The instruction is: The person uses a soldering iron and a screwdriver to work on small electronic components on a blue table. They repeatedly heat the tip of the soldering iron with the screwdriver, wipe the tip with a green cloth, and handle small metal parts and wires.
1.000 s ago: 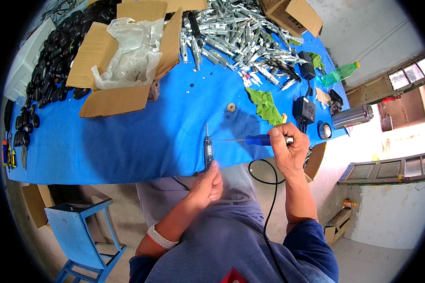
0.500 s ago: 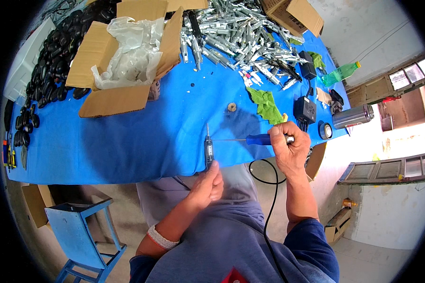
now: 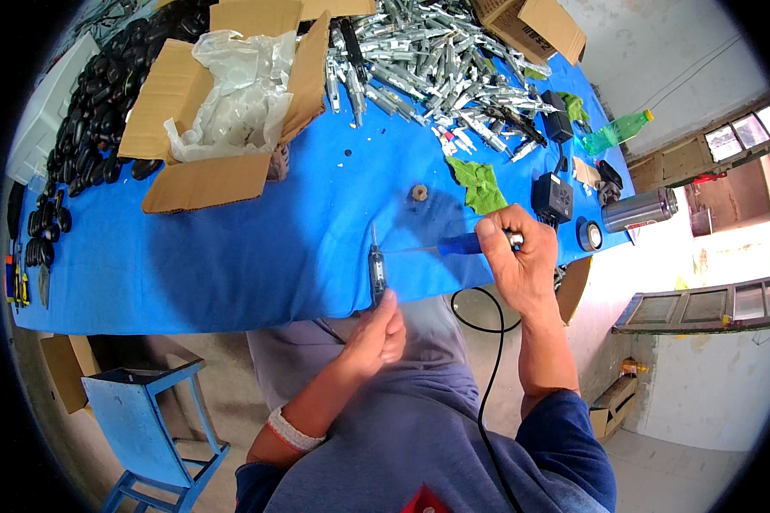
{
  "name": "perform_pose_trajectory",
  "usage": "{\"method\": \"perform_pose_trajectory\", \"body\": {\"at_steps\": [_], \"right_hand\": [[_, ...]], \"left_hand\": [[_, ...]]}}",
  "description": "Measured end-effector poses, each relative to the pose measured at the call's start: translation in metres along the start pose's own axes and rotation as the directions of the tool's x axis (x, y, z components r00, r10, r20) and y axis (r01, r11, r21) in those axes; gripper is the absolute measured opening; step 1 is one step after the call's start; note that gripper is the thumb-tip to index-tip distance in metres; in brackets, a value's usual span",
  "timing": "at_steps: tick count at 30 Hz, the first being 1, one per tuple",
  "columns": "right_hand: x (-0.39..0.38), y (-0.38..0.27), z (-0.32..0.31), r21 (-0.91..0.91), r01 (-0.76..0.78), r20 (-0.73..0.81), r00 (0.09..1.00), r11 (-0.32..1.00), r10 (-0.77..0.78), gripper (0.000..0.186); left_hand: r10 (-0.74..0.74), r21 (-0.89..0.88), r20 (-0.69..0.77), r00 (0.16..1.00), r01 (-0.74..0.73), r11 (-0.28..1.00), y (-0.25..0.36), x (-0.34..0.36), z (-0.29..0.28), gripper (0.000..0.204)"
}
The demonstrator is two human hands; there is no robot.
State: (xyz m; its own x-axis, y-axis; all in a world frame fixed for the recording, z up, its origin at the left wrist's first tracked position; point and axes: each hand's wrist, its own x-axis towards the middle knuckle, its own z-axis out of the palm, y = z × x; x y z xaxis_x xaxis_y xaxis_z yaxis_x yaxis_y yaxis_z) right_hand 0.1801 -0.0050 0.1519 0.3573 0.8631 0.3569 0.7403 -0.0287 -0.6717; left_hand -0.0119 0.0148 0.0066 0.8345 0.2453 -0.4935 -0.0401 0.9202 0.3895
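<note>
My left hand is closed on the lower end of a slim grey-and-black device, held upright at the table's front edge. A thin metal shaft sticks up from its top. My right hand grips a screwdriver by its blue handle. The screwdriver's long thin blade points left, and its tip meets the device near the upper end. Whether the tip sits in a screw is too small to tell. A green cloth lies just beyond my right hand, and a small tan ring rests left of it.
A large heap of metal parts covers the back. An open carton with plastic bags stands left, beside piled black parts. At right are a black power adapter, a tape roll, a metal flask and a green bottle.
My right hand has risen slightly, tilting the screwdriver so its handle end sits higher. Its tip stays at the device. My left hand and the device have hardly moved.
</note>
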Motion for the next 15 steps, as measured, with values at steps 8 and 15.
{"method": "perform_pose_trajectory", "body": {"at_steps": [8, 15], "right_hand": [[0.023, -0.028, 0.024, 0.353, -0.002, 0.085, 0.996, 0.936, -0.03, 0.028], [0.027, -0.035, 0.056, 0.735, -0.097, 0.001, 0.99, 0.671, 0.142, 0.032]], "left_hand": [[-0.011, -0.006, 0.008, 1.0, 0.011, 1.0, 0.0, 0.001, 0.0, 0.051], [-0.011, 0.035, -0.02, 1.0, 0.012, 0.999, 0.001, 0.001, 0.0, 0.052]]}}
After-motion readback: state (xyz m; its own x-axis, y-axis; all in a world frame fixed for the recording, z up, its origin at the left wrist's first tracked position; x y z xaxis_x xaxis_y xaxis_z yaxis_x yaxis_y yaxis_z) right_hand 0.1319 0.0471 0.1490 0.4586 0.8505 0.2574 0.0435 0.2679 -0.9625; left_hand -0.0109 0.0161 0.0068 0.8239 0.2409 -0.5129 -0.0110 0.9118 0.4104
